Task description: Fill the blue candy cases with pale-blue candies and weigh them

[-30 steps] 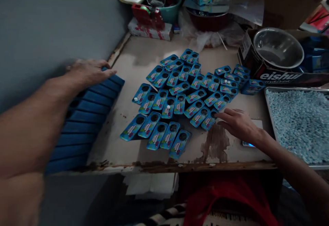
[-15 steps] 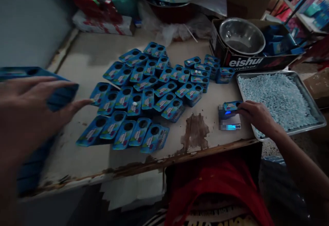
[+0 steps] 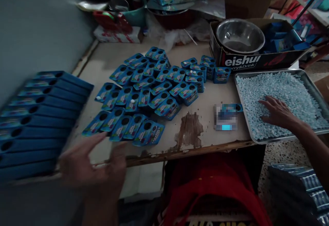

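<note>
My right hand (image 3: 279,113) rests with spread fingers on the pale blue pellets (image 3: 290,92) heaped in a metal tray (image 3: 253,135). Left of the tray, a small blue box (image 3: 238,108) lies across a small digital scale (image 3: 226,127) with a lit display, partly blurred out. My left hand (image 3: 95,167), smeared by motion, hovers at the table's front edge, thumb and fingers apart and nothing seen between them. Beyond it stand several blue boxes with round holes (image 3: 122,128). White pieces lie on a few of them, one on the leftmost box (image 3: 105,91).
A row of long blue boxes (image 3: 69,99) lines the left side. A black carton (image 3: 241,61) holds a steel bowl (image 3: 240,36) and more blue packs. Plastic bags (image 3: 169,30) and a teal basin (image 3: 137,13) stand at the back.
My right hand has let go of the small box on the scale and moved right onto the pellets. My left hand has moved right and nearer; a white piece now shows on the leftmost box.
</note>
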The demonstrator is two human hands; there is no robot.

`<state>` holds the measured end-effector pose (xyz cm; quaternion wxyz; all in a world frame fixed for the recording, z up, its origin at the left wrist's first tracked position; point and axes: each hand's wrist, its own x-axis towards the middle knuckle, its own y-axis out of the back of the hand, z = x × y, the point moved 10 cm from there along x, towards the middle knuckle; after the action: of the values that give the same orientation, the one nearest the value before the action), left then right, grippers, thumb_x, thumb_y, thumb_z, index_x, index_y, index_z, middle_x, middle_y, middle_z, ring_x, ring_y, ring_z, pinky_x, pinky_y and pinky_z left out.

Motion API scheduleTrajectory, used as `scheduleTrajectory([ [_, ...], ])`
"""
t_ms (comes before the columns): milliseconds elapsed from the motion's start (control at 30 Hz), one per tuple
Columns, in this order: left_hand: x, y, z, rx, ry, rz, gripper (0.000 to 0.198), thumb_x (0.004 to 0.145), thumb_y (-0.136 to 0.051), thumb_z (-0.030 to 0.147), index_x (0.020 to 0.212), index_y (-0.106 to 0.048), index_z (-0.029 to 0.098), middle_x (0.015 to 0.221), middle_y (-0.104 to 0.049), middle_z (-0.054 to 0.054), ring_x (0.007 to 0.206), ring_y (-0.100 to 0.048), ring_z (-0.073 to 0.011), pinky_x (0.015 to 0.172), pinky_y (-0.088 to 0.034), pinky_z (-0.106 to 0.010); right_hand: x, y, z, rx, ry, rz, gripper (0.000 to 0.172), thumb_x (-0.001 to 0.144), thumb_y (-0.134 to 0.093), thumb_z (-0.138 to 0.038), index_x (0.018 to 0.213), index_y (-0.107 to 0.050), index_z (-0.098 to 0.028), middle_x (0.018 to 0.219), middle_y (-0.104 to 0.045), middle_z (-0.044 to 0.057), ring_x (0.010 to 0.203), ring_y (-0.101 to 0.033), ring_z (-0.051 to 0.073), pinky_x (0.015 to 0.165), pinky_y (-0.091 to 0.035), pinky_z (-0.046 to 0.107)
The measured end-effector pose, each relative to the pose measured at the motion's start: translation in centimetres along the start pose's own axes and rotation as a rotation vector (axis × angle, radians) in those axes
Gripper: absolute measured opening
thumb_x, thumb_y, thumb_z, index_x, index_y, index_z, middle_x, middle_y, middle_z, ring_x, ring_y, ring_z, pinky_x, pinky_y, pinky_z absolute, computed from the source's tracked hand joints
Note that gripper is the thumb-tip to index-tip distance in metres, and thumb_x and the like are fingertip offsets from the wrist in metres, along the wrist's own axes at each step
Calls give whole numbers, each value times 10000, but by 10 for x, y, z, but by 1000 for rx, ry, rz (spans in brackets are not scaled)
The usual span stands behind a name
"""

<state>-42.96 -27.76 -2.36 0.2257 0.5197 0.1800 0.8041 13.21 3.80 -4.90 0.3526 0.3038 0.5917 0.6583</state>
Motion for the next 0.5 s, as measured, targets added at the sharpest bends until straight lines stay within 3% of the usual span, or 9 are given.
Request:
scheduleTrajectory([
  [100,-4,-16,102,47,-468,30,604,788,-949,305,1364,-770,324,1105,-845,-45,1004,-810,-312,1087,-624,-498,18,-19,1,-97,26,-53,579,948,-682,-387,1493,-657,-193,1503,-655,242,1351,-607,457,1071,-497,573],
  [200,-2,-54,164,-52,-627,-122,587,772,-969,220,1315,-776,328,1130,-854,-45,1012,-822,-310,1124,-632,-515,36,-26,0,0,10,-147,452,939,-692,-347,1347,-736,-156,1257,-763,209,1079,-691,365,886,-501,434],
  [267,4,-80,187,-193,-580,-228,575,799,-953,195,1320,-764,348,1170,-846,-49,1066,-818,-321,1120,-640,-541,43,-20,14,173,-111,-148,384,882,-767,-354,1224,-792,-180,1049,-795,141,884,-676,292,766,-450,374],
  [367,15,-125,192,-387,-311,-351,589,846,-936,245,1379,-716,363,1235,-818,-61,1163,-797,-330,1113,-647,-555,37,-4,44,611,-381,12,245,831,-818,-406,981,-812,-213,710,-670,28,674,-562,195,656,-381,330],
  [433,16,-162,184,-493,-67,-461,672,859,-943,343,1461,-644,335,1312,-783,-86,1244,-770,-333,1115,-650,-544,24,-2,58,1030,-526,156,248,800,-821,-458,892,-767,-234,666,-589,-13,607,-484,145,582,-330,302],
  [500,10,-195,180,-597,119,-580,791,854,-949,435,1531,-560,312,1382,-747,-103,1311,-744,-329,1117,-653,-523,12,-9,60,1373,-617,216,264,804,-783,-506,863,-721,-256,693,-568,-31,557,-387,104,529,-249,288],
])
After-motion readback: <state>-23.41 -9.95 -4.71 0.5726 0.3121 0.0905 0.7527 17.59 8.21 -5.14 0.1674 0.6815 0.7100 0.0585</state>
